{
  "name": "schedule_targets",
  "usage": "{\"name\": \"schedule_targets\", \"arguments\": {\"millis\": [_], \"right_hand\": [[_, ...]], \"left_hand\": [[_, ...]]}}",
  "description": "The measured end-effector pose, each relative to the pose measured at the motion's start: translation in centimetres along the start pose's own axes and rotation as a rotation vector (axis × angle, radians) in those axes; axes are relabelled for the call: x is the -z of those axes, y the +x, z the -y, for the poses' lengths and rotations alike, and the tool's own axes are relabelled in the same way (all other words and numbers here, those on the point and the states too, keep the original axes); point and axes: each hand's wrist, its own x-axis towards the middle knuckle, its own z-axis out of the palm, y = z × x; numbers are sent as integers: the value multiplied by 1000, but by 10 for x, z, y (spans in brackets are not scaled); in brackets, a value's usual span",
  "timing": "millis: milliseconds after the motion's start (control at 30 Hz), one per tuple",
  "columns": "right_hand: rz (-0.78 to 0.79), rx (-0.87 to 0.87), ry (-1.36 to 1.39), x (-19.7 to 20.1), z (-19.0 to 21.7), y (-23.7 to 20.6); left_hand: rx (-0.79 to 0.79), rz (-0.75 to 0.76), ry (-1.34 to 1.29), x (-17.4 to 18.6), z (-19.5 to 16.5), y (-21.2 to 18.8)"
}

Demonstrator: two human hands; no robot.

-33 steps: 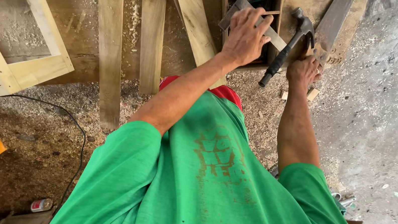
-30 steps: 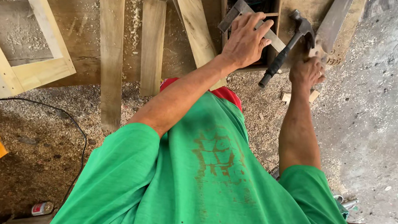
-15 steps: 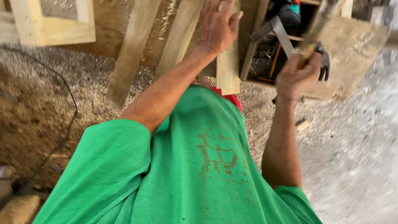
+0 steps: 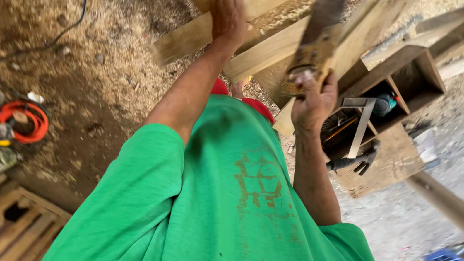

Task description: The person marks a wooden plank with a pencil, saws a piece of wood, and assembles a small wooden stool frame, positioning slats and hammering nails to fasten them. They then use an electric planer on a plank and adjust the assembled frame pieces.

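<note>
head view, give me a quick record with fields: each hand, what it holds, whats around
left hand: pressed on a wooden plank, palm down
right hand: gripping the handle of a hand saw, blade blurred
clothing: green shirt
right of the hands: open wooden box with tools inside, hammer beside it
ground: sawdust
far left: orange coiled hose, black cable
</note>
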Motion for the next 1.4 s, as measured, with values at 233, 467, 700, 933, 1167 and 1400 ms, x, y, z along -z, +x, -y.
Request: {"name": "schedule_targets", "arguments": {"millis": [233,467,700,933,1167,1400], "right_hand": [[230,389,-42,-39,48,-6],[508,155,-357,-83,65,-40],[813,-215,-376,-141,35,-54],[771,119,-1108,-185,-11,-37],[619,109,-1073,-202,-39,-32],[628,100,-1137,-230,-50,-18]], "left_hand": [[34,14,13,20,51,-46],[306,221,-212,55,111,-108],[336,-27,-316,35,162,-66],[567,248,-372,64,194,-23],[563,88,-352,76,205,-8],[485,119,-280,62,237,12]]}}
